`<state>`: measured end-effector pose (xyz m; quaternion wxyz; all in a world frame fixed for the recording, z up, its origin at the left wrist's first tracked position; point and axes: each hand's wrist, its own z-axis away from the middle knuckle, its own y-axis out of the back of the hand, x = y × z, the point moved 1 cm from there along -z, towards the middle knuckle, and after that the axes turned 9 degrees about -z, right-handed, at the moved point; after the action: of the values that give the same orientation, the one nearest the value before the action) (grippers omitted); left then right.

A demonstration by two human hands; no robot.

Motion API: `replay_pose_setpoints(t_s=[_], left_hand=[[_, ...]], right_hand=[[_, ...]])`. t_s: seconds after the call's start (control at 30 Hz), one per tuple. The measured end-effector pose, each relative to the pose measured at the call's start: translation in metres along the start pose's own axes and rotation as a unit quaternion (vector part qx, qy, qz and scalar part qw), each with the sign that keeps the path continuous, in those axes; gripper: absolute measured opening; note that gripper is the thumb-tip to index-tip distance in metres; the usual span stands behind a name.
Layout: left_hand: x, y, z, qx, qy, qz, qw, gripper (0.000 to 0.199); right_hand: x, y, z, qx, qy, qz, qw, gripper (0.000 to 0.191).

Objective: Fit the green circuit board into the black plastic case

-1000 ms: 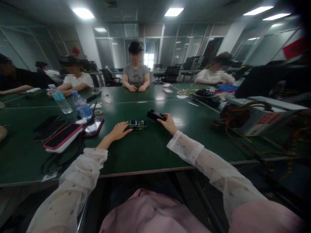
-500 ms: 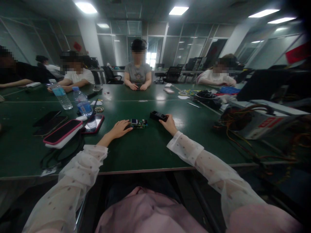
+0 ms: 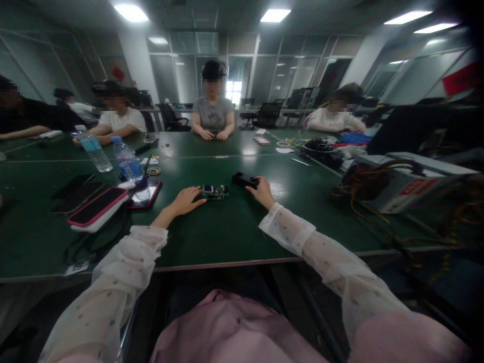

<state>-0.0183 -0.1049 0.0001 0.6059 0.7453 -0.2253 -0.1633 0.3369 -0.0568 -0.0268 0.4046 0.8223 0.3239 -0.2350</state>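
Observation:
A small green circuit board [image 3: 216,192] with a little dark-blue screen lies on the green table. My left hand [image 3: 185,199] rests beside it, fingers stretched out and thumb apart, the tips at the board's left edge. Whether they press on it I cannot tell. To the right of the board, a black oblong device [image 3: 242,179] sits tilted on the table. Its right end is between the thumb and fingers of my right hand [image 3: 262,191], which is closed on it and hides that end.
On the left are phones, one a pink-cased phone [image 3: 99,205], and two water bottles, including a blue-capped bottle [image 3: 127,160]. A metal power supply box [image 3: 401,186] with loose cables stands at right. Several people sit around the table [image 3: 223,237].
Both hands, the circuit board and the black device stay practically where they were. The whole view has shifted very slightly.

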Motion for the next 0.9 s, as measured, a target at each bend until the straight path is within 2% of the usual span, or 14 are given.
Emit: replay_pose_setpoints(t_s=[0.27, 0.5, 0.6, 0.7, 0.9], left_hand=[[-0.002, -0.002, -0.001, 0.002, -0.001, -0.003, 1.000, 0.068], [-0.003, -0.004, 0.000, 0.002, 0.000, -0.003, 1.000, 0.068], [-0.003, -0.005, -0.001, 0.003, -0.001, -0.002, 1.000, 0.067], [-0.003, -0.004, -0.001, 0.005, 0.000, -0.001, 1.000, 0.066], [-0.001, -0.003, -0.001, 0.003, 0.004, -0.005, 1.000, 0.066]], right_hand=[[-0.003, 0.000, 0.001, -0.006, -0.006, 0.028, 1.000, 0.052], [-0.010, 0.000, -0.007, 0.009, -0.028, -0.086, 0.996, 0.052], [-0.028, -0.002, -0.009, 0.009, -0.010, -0.177, 0.984, 0.057], [-0.055, -0.006, -0.004, -0.042, 0.011, -0.275, 0.960, 0.062], [-0.096, -0.016, 0.015, -0.140, 0.055, -0.310, 0.939, 0.057]])
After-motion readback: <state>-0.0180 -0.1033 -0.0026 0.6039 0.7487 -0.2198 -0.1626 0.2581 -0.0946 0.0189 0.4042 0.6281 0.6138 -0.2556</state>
